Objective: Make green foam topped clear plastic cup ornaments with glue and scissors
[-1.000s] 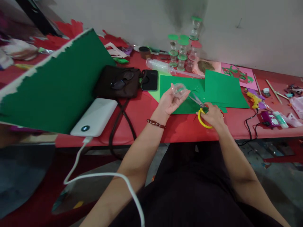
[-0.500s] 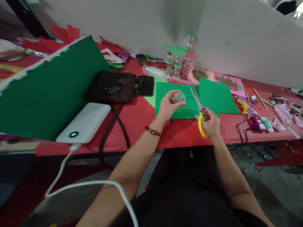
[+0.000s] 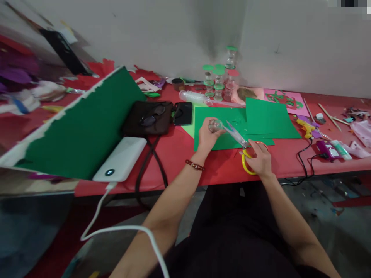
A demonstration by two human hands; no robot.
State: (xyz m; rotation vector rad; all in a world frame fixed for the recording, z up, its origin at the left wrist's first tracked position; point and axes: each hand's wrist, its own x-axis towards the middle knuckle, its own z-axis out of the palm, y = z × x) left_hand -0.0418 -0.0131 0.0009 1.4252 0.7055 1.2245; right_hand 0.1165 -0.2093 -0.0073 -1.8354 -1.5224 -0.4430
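A small clear plastic cup [image 3: 215, 126] is held between the thumb and fingers of my left hand [image 3: 208, 136]. My right hand [image 3: 259, 157] is closed round the yellow and orange handles of a pair of scissors [image 3: 238, 138]. The scissor blades stand apart and point left at the cup; one lies at its edge, though I cannot tell whether it cuts in. Beneath both hands lies a green sheet [image 3: 222, 113], with a second green sheet [image 3: 268, 119] overlapping it on the right. Small clear scraps lie on the first sheet.
Stacked cups with green and red tops [image 3: 218, 81] stand by the wall. A row of nested clear cups [image 3: 194, 97] lies before them. Leftward are a phone [image 3: 183, 113], a brown pouch [image 3: 135, 120] with sunglasses, a white power bank [image 3: 123, 158] and a green board [image 3: 87, 127]. A yellow glue gun [image 3: 306, 127] lies right.
The scissors have swung left, and their blades now reach the cup in my left hand. The cup has tilted. My view has shifted a little to the left.
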